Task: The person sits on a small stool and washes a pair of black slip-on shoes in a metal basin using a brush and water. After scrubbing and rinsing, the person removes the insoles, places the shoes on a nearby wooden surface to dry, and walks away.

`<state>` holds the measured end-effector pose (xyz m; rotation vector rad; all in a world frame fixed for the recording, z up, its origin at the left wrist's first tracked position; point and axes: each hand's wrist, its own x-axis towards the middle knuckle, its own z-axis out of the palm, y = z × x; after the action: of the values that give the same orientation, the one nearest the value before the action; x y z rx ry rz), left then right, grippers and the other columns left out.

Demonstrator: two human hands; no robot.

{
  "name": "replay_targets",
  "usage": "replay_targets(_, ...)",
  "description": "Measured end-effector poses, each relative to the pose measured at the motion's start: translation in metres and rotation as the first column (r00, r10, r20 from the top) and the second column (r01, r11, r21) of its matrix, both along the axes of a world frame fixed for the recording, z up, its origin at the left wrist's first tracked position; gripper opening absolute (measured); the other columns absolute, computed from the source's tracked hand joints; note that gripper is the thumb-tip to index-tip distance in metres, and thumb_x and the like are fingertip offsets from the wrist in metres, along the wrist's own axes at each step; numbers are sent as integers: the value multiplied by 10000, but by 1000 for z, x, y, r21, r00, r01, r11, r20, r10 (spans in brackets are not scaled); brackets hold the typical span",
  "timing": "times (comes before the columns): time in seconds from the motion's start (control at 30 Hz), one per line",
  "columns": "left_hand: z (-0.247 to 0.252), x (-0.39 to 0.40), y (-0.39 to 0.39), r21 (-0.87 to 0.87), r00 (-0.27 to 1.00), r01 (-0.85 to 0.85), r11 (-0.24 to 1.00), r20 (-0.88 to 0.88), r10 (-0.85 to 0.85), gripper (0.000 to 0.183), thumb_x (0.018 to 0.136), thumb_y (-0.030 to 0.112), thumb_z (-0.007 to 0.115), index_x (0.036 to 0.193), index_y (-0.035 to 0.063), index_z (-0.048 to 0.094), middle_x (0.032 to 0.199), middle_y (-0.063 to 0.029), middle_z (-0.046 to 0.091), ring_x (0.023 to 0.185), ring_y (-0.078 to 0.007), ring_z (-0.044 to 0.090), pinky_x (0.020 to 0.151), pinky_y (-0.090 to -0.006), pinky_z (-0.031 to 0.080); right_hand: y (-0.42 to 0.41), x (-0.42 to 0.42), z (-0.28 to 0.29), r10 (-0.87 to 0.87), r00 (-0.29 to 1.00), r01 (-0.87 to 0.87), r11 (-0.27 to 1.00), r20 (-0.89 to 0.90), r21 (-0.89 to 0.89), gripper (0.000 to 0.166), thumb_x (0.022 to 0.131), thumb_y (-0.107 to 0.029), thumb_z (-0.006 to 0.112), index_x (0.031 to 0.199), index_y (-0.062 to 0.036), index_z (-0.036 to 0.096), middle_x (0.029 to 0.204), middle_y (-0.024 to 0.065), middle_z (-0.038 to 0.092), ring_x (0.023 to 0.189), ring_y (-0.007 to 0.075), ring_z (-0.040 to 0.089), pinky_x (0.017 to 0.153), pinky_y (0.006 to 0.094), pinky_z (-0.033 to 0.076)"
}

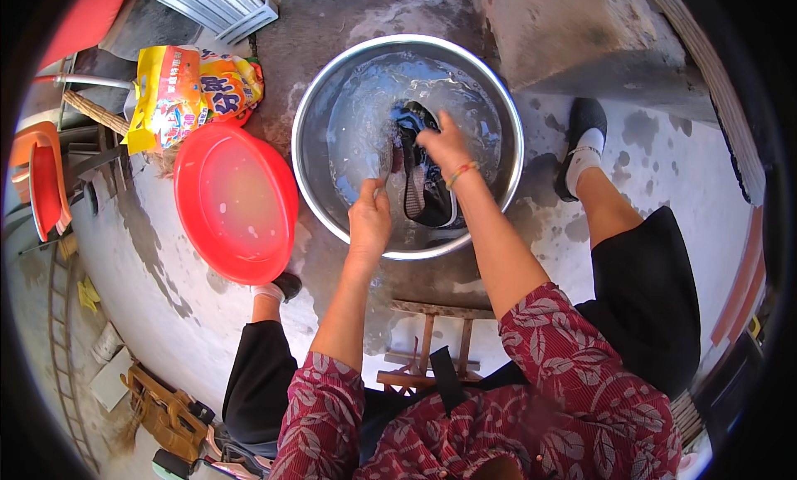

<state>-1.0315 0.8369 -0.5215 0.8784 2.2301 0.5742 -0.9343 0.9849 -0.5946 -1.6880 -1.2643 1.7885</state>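
Note:
A black shoe [429, 197] with a pale sole edge is tilted over the water in a wide steel basin [407, 254]. My right hand [449, 150] grips its side, with the thumb and a finger showing and the other fingers partly hidden. My left hand [370, 218] is closed around a slim handle [385, 159], which points away from me alongside the shoe. Blur and splashing water hide the far end of that handle, so its kind is unclear. The water around the shoe is cloudy and rippled.
Left of the basin, a red plastic tub [199, 231] holds cloudy liquid. Behind it stands a yellow and orange detergent bag [165, 100]. A stone block [579, 38] rises at the far right. Between my legs is a wooden stool [429, 346]. The floor [348, 293] has wet patches.

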Motion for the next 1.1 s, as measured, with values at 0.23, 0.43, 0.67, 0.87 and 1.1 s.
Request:
replay_targets(0.23, 8, -9, -27, 14, 996, -82, 996, 19, 82, 210, 891, 95, 502, 1089, 43, 551, 650, -149, 564, 570, -219, 543, 581, -328, 445, 21, -11, -4, 232, 950, -278, 932, 206, 232, 517, 617, -316, 761, 1036, -43, 631, 1044, 191, 624, 986, 332, 592, 854, 385, 463)
replay_targets(0.43, 36, -17, -30, 127, 895, -389, 912, 287, 342, 216, 898, 63, 501, 1109, 60, 548, 612, 22, 447, 556, -61, 395, 504, -226, 362, -13, -8, 6, -77, 995, 95, 794, -56, 600, 349, 679, -70, 720, 1020, -93, 652, 1021, 138, 644, 934, 303, 623, 789, 348, 484)
replay_targets(0.67, 84, 12, 15, 271, 967, 186, 944, -223, -126, 154, 902, 62, 505, 1047, 39, 551, 657, -158, 574, 597, -275, 594, 531, -352, 448, -40, -10, 44, -119, 992, 121, 706, -51, 698, 333, 683, 7, 667, 1003, -88, 667, 966, 102, 677, 880, 257, 662, 731, 316, 508)
replay_targets(0.87, 80, -5, 53, 223, 979, 183, 958, -132, -156, 128, 895, 94, 471, 1004, 53, 524, 702, -273, 571, 687, -467, 566, 577, -509, 439, -38, 1, 32, -158, 987, 111, 672, -4, 732, 339, 696, 64, 648, 1012, -58, 659, 985, 113, 676, 886, 221, 665, 734, 298, 505)
replay_targets(1.1, 83, 4, 44, 157, 970, 210, 965, -158, -185, 123, 899, 96, 459, 1002, 55, 512, 699, -267, 571, 689, -449, 576, 572, -509, 428, -37, 2, 34, -156, 987, 144, 701, -47, 698, 346, 693, 58, 638, 1012, -73, 661, 933, 114, 682, 834, 216, 672, 725, 295, 499)
